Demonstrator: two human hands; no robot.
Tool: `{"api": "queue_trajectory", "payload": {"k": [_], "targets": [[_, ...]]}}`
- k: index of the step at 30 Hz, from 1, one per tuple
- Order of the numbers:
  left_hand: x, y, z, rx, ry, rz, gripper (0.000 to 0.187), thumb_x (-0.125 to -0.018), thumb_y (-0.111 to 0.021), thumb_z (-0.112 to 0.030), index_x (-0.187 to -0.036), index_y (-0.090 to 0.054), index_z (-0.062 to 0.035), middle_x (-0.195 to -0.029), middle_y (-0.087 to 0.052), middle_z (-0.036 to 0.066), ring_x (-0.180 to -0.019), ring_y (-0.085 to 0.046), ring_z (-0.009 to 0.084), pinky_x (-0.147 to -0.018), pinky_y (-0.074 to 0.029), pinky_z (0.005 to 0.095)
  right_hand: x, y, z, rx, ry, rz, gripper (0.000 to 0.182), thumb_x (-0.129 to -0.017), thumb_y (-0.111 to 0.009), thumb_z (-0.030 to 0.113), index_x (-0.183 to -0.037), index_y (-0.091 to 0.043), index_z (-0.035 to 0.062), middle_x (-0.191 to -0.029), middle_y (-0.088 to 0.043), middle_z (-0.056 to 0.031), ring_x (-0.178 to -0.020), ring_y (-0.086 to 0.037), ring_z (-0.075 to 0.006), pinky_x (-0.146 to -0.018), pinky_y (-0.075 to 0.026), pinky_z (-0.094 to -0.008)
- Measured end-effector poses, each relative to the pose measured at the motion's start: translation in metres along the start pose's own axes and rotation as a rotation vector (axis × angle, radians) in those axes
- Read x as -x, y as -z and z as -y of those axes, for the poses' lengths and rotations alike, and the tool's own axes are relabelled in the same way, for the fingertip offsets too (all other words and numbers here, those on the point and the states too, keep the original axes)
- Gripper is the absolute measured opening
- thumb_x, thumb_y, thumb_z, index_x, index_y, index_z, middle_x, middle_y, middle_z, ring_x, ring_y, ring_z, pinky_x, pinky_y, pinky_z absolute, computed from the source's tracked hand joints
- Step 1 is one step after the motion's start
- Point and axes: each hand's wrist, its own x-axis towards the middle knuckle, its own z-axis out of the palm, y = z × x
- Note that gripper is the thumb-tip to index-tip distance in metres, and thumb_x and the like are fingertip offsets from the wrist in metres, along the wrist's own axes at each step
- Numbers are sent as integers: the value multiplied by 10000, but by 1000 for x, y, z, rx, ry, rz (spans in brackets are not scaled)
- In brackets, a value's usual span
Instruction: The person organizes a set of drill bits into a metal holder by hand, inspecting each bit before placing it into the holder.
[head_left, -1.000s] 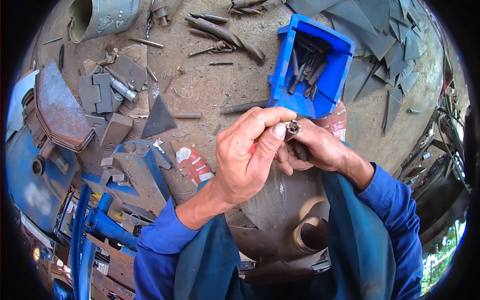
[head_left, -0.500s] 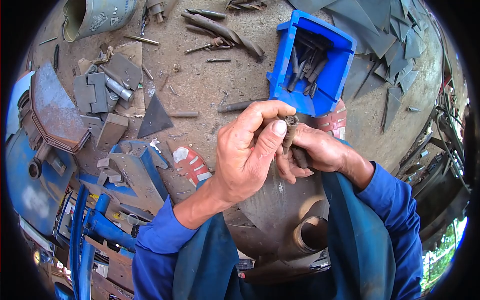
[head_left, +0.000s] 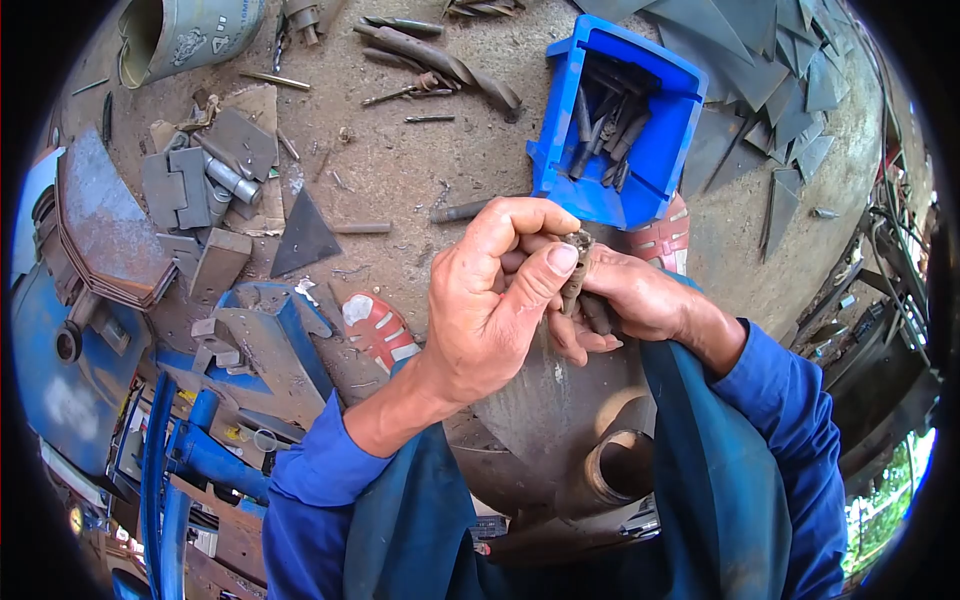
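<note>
My left hand (head_left: 500, 300) pinches the top of a dark, fluted drill bit (head_left: 573, 280) between thumb and fingers. Close against it, my right hand (head_left: 640, 295) is closed around another dark bit (head_left: 597, 314), its fingers curled below the first one. Both hands are in front of my knees. Just beyond them stands a blue plastic bin (head_left: 683, 150) with several dark bits (head_left: 610, 120) inside. A dark rod (head_left: 460, 212) lies on the ground beyond my left hand.
Large drill bits (head_left: 440, 65) lie at the top. Steel plate offcuts (head_left: 715, 40) are piled upper right. At left are metal blocks (head_left: 180, 185), a triangular plate (head_left: 305, 235), a bucket (head_left: 190, 40) and a blue frame (head_left: 275, 340). A pipe (head_left: 610, 470) stands between my legs.
The whole view has shifted slightly, with the bin and ground items a little further left and up. Both hands keep nearly the same pose and hold.
</note>
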Motion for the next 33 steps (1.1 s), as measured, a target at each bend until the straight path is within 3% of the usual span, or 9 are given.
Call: {"api": "queue_trajectory", "payload": {"k": [24,33], "targets": [[-2,3,2,17,-25,46,214,-1002,-615,-106,-1150,-585,45,-886,-657,69,-756,-635,75,-647,-522,225,0,-2,4,3,0,-37,434,-1076,-348,362,-991,-602,21,-659,-652,-151,-443,-463,-114,-421,-358,-243],[-6,6,12,106,11,29,180,-1040,-538,-116,-1109,-552,50,-817,-619,69,-603,-629,86,-547,-519,229,-2,5,1,25,95,-176,548,-1081,-369,482,-984,-620,5,-731,-657,-110,-508,-509,-92,-434,-379,-218]]}}
